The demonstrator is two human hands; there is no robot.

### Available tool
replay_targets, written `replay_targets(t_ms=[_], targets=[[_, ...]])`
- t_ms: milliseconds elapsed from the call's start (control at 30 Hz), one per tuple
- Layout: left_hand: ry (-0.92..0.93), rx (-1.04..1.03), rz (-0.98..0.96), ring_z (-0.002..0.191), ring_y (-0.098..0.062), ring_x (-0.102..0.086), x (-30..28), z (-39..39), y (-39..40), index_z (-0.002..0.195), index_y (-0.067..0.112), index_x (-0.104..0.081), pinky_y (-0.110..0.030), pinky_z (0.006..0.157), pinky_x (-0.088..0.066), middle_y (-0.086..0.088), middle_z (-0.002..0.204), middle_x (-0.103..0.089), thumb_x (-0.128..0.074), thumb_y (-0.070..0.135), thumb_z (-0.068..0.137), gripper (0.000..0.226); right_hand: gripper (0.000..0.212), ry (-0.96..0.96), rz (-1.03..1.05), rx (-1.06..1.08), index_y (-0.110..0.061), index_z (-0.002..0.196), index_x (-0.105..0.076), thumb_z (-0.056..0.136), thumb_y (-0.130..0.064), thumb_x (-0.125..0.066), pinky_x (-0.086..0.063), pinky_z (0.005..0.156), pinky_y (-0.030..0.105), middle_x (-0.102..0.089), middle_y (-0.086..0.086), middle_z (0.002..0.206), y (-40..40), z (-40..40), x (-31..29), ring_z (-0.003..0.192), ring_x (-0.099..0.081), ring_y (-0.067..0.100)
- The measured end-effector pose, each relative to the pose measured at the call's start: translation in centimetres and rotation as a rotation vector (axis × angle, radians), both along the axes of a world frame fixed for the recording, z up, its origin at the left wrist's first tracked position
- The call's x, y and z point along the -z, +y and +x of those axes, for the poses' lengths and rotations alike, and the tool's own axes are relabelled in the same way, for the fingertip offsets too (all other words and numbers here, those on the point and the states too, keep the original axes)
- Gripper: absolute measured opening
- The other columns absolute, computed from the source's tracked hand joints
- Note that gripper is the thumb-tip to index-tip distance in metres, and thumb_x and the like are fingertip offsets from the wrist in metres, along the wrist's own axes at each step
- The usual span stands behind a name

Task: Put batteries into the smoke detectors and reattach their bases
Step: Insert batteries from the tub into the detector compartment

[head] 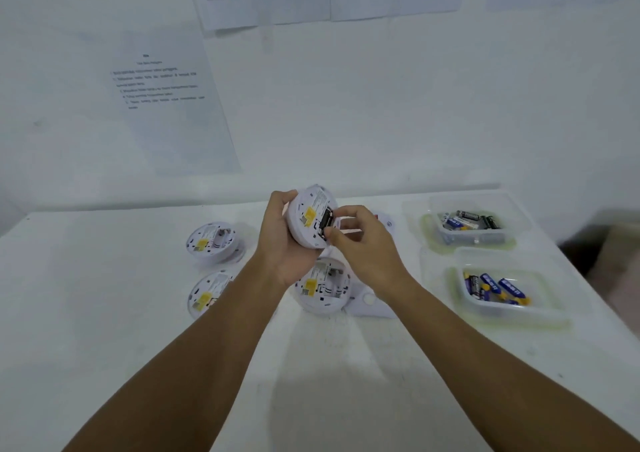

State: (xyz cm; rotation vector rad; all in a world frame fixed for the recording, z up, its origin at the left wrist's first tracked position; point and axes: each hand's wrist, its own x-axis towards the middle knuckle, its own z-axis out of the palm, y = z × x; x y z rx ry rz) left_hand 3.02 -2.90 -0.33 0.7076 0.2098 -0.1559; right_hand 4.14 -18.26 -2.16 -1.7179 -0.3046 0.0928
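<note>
Head view: a smoke detector (309, 217) is being held up above the table (104, 313), at about twelve o'clock from the three open detectors (211, 242) lying back-up below. It is being cupped by the left hand (280, 243), fingers curled round its rim, back tilted toward the camera. A battery (325, 223) is being pressed into the compartment by the right hand (360, 243), thumb and fingertips pinched at its three o'clock edge. Polarity is probably best checked and the cell seated flat. Spare batteries are lying in trays (502, 307) at three o'clock.
</note>
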Motion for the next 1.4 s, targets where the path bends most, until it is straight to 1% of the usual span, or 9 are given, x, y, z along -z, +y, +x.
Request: replay_targets(t_ms=[200,267,333,400,500,600,833,1167,1400], targets=[[0.049,0.139,0.063,0.113,-0.028,-0.052,-0.8,-0.2,-1.1,0.123,0.01,-0.067,-0.036,0.106,-0.037,-0.014,0.129,-0.057,-0.059,0.041,0.089,0.047,0.029,-0.141,-0.044,0.073,-0.027,0.118,-0.062,0.093,-0.019,-0.073,-0.047,0.067,0.008,-0.067,-0.011,0.107,-2.4,0.0,-0.2,0.076,-0.067,-0.003],[0.077,0.154,0.075,0.108,-0.028,-0.06,-0.9,0.0,-1.8,0.118,0.01,-0.071,-0.037,0.103,-0.044,-0.015,0.123,-0.063,-0.063,0.048,0.09,0.048,0.029,-0.18,-0.098,0.089,-0.029,0.117,-0.063,0.091,-0.021,-0.074,-0.048,0.07,0.009,-0.067,-0.009,0.108,-3.0,0.1,0.1,0.079,-0.067,0.001],[0.1,0.127,0.107,0.096,-0.029,-0.067,-0.9,0.1,-2.8,0.102,0.011,-0.079,-0.039,0.093,-0.051,-0.015,0.11,-0.071,-0.064,0.051,0.091,0.044,0.029,-0.201,-0.128,0.099,-0.032,0.116,-0.063,0.091,-0.023,-0.075,-0.049,0.072,0.011,-0.067,-0.008,0.109,-3.6,0.2,0.5,0.081,-0.067,0.003],[0.116,0.104,0.131,0.091,-0.028,-0.068,-0.7,0.4,-3.8,0.09,0.011,-0.08,-0.039,0.096,-0.05,-0.014,0.101,-0.073,-0.064,0.047,0.092,0.039,0.03,-0.219,-0.144,0.099,-0.033,0.117,-0.062,0.092,-0.024,-0.074,-0.052,0.075,0.016,-0.067,-0.007,0.112,-4.0,0.3,0.9,0.081,-0.067,0.004],[0.129,0.102,0.114,0.088,-0.026,-0.067,-0.2,0.7,-4.9,0.089,0.014,-0.076,-0.04,0.108,-0.044,-0.011,0.098,-0.07,-0.063,0.045,0.09,0.034,0.029,-0.257,-0.192,0.104,-0.033,0.118,-0.06,0.093,-0.023,-0.072,-0.056,0.08,0.027,-0.067,-0.007,0.114,-4.6,0.4,1.3,0.082,-0.066,0.003],[0.124,0.125,0.086,0.102,-0.028,-0.062,0.5,1.3,-5.5,0.098,0.014,-0.072,-0.044,0.118,-0.036,-0.012,0.105,-0.068,-0.062,0.046,0.087,0.035,0.029,-0.267,-0.193,0.117,-0.031,0.118,-0.06,0.093,-0.022,-0.07,-0.057,0.083,0.036,-0.066,-0.005,0.112,-5.3,0.4,1.5,0.085,-0.066,0.007],[0.109,0.132,0.079,0.11,-0.029,-0.057,1.3,1.8,-6.6,0.108,0.015,-0.067,-0.045,0.117,-0.037,-0.013,0.114,-0.062,-0.063,0.047,0.085,0.039,0.03,-0.284,-0.16,0.157,-0.032,0.117,-0.059,0.092,-0.021,-0.07,-0.057,0.083,0.04,-0.065,-0.007,0.109,-6.1,0.0,2.0,0.088,-0.066,0.011],[0.08,0.144,0.105,0.108,-0.03,-0.06,1.2,2.1,-6.7,0.109,0.014,-0.072,-0.043,0.112,-0.043,-0.014,0.114,-0.067,-0.062,0.047,0.089,0.039,0.034,-0.326,-0.195,0.145,-0.028,0.126,-0.056,0.094,-0.023,-0.068,-0.056,0.082,0.034,-0.064,-0.007,0.115,-6.7,0.2,1.7,0.091,-0.065,0.012],[0.087,0.134,0.107,0.098,-0.027,-0.062,1.5,1.8,-6.8,0.099,0.015,-0.074,-0.04,0.097,-0.048,-0.012,0.106,-0.068,-0.059,0.047,0.091,0.036,0.034,-0.427,-0.24,0.23,-0.024,0.123,-0.058,0.092,-0.02,-0.071,-0.039,0.08,0.009,-0.056,-0.009,0.114,-6.7,-0.5,2.3,0.098,-0.054,0.008]])
